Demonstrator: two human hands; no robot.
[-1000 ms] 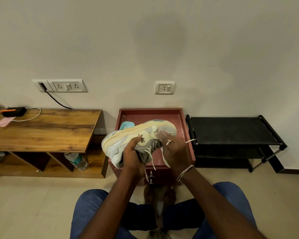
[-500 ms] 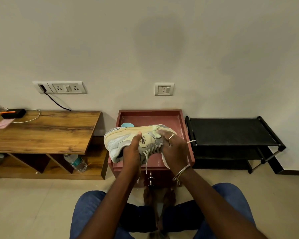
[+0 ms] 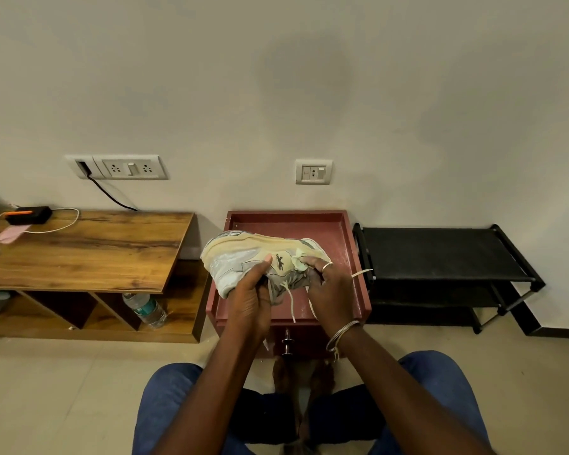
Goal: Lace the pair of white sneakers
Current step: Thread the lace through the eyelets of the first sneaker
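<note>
Person seated on the floor, knees apart, facing the wall. One sneaker [image 3: 240, 257] is held in both hands above the rimmed top of a small red-brown cabinet [image 3: 342, 231]. It is turned on its side, with the sole toward the wall and the laced face toward the person.

Left hand [image 3: 248, 302]: fingers wrapped under the heel end, thumb pressed flat on the side panel next to the dark logo.

Right hand [image 3: 330, 290]: fingers curled tight on the upper toward the toe end, ring on one finger, bangle [image 3: 342, 333] at the wrist. Cannot tell whether these fingers also pinch the lace.

One loose lace [image 3: 289, 300] hangs down between the hands. Another lace end [image 3: 362, 273] sticks out just right of the right hand.

Surroundings: wooden desk [image 3: 89, 247] to the left, with a water bottle [image 3: 147, 310] on its lower shelf. Black rack [image 3: 440, 254] to the right.
</note>
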